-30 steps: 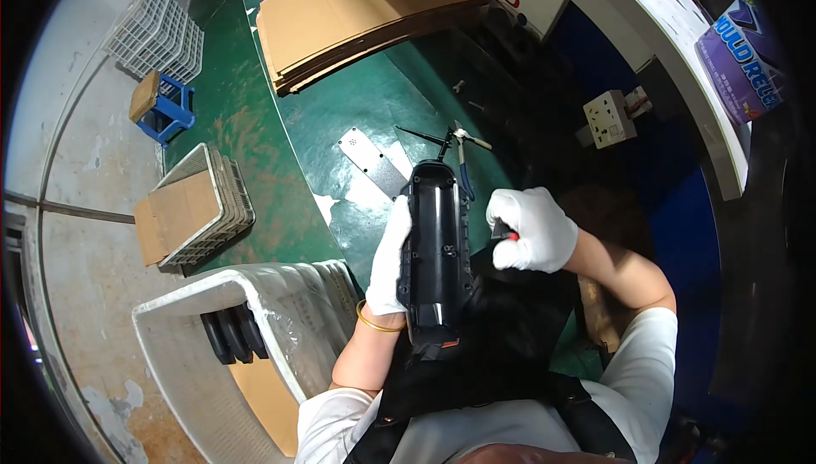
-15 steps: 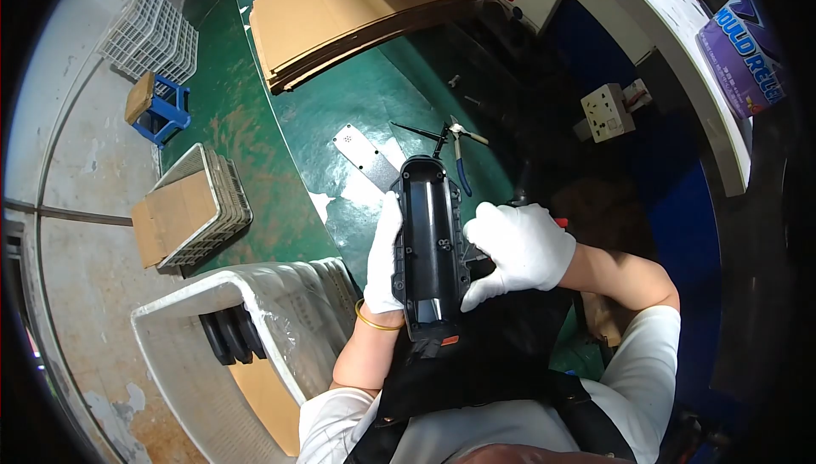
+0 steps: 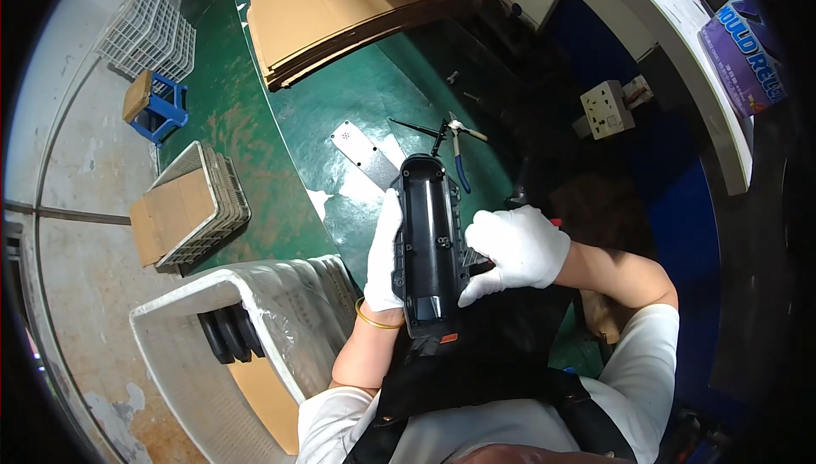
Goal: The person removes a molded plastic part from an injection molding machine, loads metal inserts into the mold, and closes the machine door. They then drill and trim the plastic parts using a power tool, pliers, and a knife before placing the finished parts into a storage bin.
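A long black plastic housing [image 3: 425,251], hollow like a trough, stands tilted in front of my apron. Its left side rests in my white-gloved left hand [image 3: 385,251], whose fingers wrap behind it. At the right rim is my right hand [image 3: 518,247], also gloved, with curled fingers and the thumb against the housing's edge. A thin greyish piece [image 3: 476,257] shows between that thumb and the fingers, and a small red end [image 3: 557,222] pokes out behind the hand. They may belong to one tool; its kind is mostly hidden.
Pliers [image 3: 459,149] and a pale perforated plate [image 3: 361,151] lie on the green table beyond the housing. Cardboard sheets [image 3: 357,5] are stacked at the back. A white crate [image 3: 195,294] with black parts [image 3: 231,334] stands at left, a socket box [image 3: 607,110] at right.
My right hand has shifted slightly left and down along the housing's right rim, and more of the greyish piece shows. My left hand keeps its hold on the housing.
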Available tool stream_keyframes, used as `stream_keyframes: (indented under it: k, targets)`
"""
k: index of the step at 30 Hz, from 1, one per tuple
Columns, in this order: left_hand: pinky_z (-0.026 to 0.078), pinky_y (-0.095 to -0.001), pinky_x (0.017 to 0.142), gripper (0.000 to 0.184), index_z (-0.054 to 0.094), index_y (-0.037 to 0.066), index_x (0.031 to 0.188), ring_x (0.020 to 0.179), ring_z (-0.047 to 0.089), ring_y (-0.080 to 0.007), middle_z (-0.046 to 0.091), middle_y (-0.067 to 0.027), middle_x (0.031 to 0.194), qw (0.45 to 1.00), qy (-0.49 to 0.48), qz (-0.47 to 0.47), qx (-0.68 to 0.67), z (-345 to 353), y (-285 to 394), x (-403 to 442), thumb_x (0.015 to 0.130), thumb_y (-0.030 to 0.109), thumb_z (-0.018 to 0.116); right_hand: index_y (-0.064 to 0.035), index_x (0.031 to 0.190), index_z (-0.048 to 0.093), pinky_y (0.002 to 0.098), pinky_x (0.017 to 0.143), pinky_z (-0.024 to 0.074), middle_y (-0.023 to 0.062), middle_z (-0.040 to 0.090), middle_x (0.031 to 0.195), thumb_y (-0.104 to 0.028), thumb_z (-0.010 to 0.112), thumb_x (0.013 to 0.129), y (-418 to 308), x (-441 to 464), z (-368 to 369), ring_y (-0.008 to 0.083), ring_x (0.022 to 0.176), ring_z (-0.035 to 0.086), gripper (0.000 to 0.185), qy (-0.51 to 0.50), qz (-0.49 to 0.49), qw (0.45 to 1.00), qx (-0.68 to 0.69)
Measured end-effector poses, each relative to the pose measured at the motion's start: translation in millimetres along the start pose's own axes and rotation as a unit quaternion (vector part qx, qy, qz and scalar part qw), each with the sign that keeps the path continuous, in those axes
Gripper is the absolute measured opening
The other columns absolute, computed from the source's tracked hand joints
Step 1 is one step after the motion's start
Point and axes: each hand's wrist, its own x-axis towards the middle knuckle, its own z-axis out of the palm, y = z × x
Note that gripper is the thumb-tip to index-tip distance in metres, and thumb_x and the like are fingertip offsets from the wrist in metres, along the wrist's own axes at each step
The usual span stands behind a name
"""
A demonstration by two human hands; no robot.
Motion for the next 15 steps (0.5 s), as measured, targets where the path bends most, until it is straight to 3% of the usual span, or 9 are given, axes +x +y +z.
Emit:
stream_keyframes:
  k: [3,11,15]
  targets:
    - [0.057,-0.0289,0.07,0.04,0.058,0.008,0.118,0.08,0.066,-0.0153,0.067,-0.0062,0.1,1.0,0.009,0.009,0.0,-1,1,0,0.098,0.041,0.046,-0.003,0.077,0.057,0.0363,0.055,0.0503,0.0099,0.056,0.073,-0.072,0.063,0.067,4,-5,4,0.0277,0.061,0.062,0.07,0.024,-0.032,0.998,0.055]
    - [0.058,-0.0315,0.073,0.043,0.056,0.009,0.121,0.083,0.067,-0.0182,0.066,-0.0082,0.105,1.0,-0.017,0.003,-0.01,-4,7,-2,0.098,0.043,0.045,-0.0027,0.079,0.057,0.0343,0.055,0.0482,0.0091,0.059,0.071,-0.052,0.077,0.069,2,-4,-1,0.0269,0.061,0.061,0.054,0.085,0.003,0.967,0.239]
    - [0.058,-0.0347,0.076,0.049,0.052,0.009,0.127,0.089,0.067,-0.0217,0.063,-0.0109,0.113,0.999,-0.02,0.036,-0.027,1,7,-4,0.097,0.046,0.045,-0.0025,0.077,0.057,0.0315,0.055,0.0473,0.0062,0.059,0.067,-0.04,0.078,0.074,-7,12,0,0.0195,0.06,0.061,0.043,0.053,0.023,0.959,0.276]
